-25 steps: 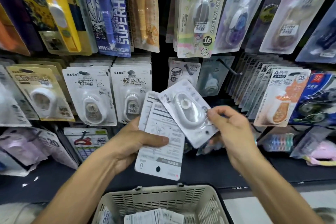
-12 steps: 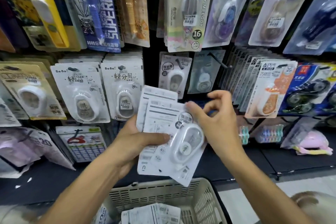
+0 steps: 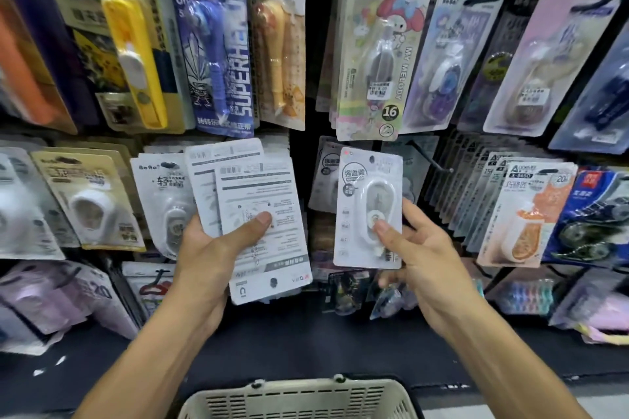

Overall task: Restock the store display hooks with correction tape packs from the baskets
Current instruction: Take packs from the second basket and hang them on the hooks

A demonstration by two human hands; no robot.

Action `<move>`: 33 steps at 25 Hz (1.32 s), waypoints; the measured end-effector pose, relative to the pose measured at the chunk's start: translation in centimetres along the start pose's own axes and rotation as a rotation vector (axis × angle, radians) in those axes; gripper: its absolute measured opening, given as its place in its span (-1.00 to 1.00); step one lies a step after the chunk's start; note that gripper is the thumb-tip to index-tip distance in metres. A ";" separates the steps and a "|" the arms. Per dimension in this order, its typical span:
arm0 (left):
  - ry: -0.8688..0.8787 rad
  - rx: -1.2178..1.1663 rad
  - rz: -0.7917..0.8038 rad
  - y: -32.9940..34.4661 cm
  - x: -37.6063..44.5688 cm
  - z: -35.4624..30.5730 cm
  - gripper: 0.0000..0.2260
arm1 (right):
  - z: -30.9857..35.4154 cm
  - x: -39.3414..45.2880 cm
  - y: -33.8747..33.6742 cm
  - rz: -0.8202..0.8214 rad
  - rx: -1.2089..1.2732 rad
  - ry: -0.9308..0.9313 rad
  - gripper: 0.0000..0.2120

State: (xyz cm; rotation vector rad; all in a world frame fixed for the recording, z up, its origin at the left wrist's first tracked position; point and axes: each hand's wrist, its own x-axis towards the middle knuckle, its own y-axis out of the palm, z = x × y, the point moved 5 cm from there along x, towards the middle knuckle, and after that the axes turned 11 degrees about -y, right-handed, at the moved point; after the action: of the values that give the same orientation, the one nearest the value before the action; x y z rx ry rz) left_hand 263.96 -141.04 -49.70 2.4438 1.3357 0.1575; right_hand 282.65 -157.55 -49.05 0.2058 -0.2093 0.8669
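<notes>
My left hand point(image 3: 211, 255) grips a small stack of white correction tape packs point(image 3: 258, 214), backs toward me, thumb pressed on the front card. My right hand point(image 3: 418, 255) pinches a single white correction tape pack point(image 3: 369, 207), upright and face toward me, thumb on its clear blister. This pack is held in front of matching packs hanging on a display hook point(image 3: 328, 173) in the middle row. To its right a bare black hook point(image 3: 430, 160) sticks out over another pack. The beige basket point(image 3: 299, 398) sits below at the bottom edge.
Rows of hanging tape packs fill the black pegboard: yellow, blue and orange ones top left, a My Melody pack point(image 3: 377, 54) top centre, an orange-and-white stack point(image 3: 524, 214) at right. Loose packs lie on the dark shelf point(image 3: 306, 343) beneath.
My right hand has pulled one pack off the stack, turned it upright and face forward, and raised it toward the middle hook. My left hand lifted the remaining stack higher.
</notes>
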 end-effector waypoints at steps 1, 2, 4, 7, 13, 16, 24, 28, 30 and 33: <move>-0.010 -0.015 -0.002 -0.1 0.0 -0.3 -0.61 | 0.0 -0.2 -0.3 -0.025 -0.053 -0.013 -0.65; -0.014 -0.023 0.002 -0.2 0.1 -0.5 -0.59 | 0.0 -0.4 -0.4 -0.048 -0.078 -0.025 -0.67; -0.007 -0.034 0.018 0.0 0.2 -1.1 -0.56 | 0.0 -0.6 -0.5 -0.103 -0.040 -0.053 -0.72; 0.024 -0.027 0.061 0.4 0.4 -1.5 -0.53 | -0.1 0.5 0.3 -0.161 0.002 -0.015 -0.65; 0.077 0.225 0.141 1.3 -0.2 0.3 -0.62 | -1.9 -0.3 2.8 0.121 0.035 0.366 -0.55; 0.139 0.452 0.203 2.1 -0.7 0.7 -0.59 | -1.7 -1.6 5.3 0.328 0.302 0.389 -0.82; -0.040 0.055 -0.034 -0.4 1.4 0.0 -0.65 | 0.3 -0.7 0.6 0.195 0.444 0.131 -0.50; -0.073 0.045 -0.099 -0.9 1.6 -0.7 -0.65 | 2.2 -0.5 -0.4 0.201 0.370 0.012 -0.53; -0.076 0.056 -0.109 -0.8 1.5 -0.6 -0.63 | 2.4 0.0 -0.2 0.161 0.206 -0.083 -0.69; -0.065 0.087 -0.102 -0.6 1.1 -0.4 -0.61 | 1.4 0.2 0.6 0.087 0.073 -0.110 -0.75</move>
State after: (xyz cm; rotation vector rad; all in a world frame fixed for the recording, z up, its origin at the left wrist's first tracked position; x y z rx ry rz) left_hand 264.00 -139.78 -49.64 2.4220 1.4626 -0.0056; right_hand 282.20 -157.39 -47.59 0.3153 -0.2914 0.9509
